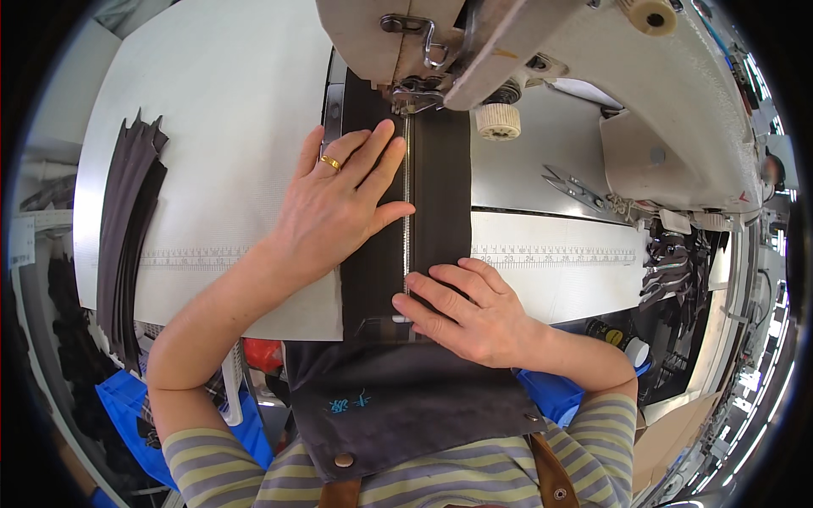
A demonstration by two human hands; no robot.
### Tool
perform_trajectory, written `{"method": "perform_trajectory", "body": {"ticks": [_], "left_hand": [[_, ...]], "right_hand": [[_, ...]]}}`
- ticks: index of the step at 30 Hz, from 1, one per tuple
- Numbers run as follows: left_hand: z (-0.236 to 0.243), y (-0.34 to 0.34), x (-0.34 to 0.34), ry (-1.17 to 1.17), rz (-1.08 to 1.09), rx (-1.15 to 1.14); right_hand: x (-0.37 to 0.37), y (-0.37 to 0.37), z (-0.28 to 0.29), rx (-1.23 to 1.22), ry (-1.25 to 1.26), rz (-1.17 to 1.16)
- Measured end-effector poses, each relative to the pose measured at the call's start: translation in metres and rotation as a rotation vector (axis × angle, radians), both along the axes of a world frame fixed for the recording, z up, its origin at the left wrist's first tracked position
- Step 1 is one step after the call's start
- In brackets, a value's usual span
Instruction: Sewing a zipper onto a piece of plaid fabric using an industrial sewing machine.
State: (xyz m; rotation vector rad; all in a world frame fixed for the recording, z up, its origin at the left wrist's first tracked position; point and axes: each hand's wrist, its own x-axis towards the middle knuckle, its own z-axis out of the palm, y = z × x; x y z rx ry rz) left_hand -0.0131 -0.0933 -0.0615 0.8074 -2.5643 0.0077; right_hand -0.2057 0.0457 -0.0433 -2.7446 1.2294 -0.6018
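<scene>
A dark fabric piece (445, 186) lies lengthwise under the sewing machine's presser foot (411, 106), with a light zipper (406, 178) running down its middle. My left hand (347, 186), a ring on one finger, rests flat on the fabric left of the zipper, fingertips close to the presser foot. The thumb of that hand reaches across the zipper. Nearer to me, my right hand (466, 309) lies on the fabric's right side with fingers stretched out, their tips touching the zipper's lower part. Neither hand grips anything that I can see.
A stack of dark fabric strips (131, 220) hangs over the table's left edge. Thread snips (574, 190) lie on the metal plate at right, beside bunched dark pieces (669, 267). A ruler strip (550, 254) crosses the white table. The machine head (381, 42) overhangs the far side.
</scene>
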Motion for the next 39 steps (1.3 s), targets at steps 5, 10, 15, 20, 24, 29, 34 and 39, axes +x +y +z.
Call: {"method": "perform_trajectory", "body": {"ticks": [5,10,15,20,24,29,34,39], "left_hand": [[-0.002,-0.001,0.004,-0.017,-0.006,0.075],[0.001,0.0,0.002,-0.008,0.028,0.083],[0.002,-0.001,0.0,0.019,0.063,0.08],[-0.003,-0.003,-0.001,0.043,0.078,0.041],[-0.002,-0.006,-0.001,0.072,0.068,-0.016],[-0.004,-0.008,0.003,0.084,0.037,-0.001],[0.001,-0.011,0.001,0.073,0.037,0.048],[0.001,-0.017,-0.003,0.025,0.077,0.117]], "right_hand": [[-0.004,-0.014,0.0,0.007,0.01,0.03],[-0.005,-0.031,-0.002,-0.016,-0.067,0.016],[-0.011,-0.048,-0.003,-0.039,-0.027,0.04],[-0.016,-0.067,-0.007,-0.086,-0.036,0.049],[-0.019,-0.081,-0.008,-0.096,-0.037,0.027],[-0.022,-0.099,-0.011,-0.121,-0.042,0.002],[-0.026,-0.117,-0.017,-0.14,-0.074,-0.036],[-0.029,-0.124,-0.016,-0.173,-0.136,-0.072]]}}
